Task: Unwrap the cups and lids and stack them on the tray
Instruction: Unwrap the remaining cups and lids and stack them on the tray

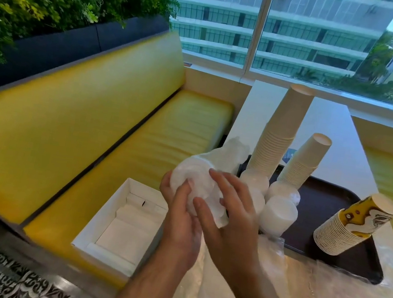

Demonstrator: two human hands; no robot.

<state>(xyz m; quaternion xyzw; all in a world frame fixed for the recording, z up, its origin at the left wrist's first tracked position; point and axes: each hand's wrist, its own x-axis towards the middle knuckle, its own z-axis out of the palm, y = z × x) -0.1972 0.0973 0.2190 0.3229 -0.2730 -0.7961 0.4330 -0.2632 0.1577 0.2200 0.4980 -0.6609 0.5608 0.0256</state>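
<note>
White plastic lids (201,175), a sleeved stack, lie tilted up and away over the counter (333,133) edge; left hand (180,213) fingers curl under it, right hand (228,220) fingers spread on its film. Brown tray (330,202) holds lid stacks and leaning paper cups (279,133); white box (123,224) sits open on the yellow bench (65,129)

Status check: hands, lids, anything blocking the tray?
Left hand and right hand both on wrapped sleeve of lids, held up beside tray. Cup stacks, lid stacks on tray. Loose plastic wrap over near table edge.
</note>
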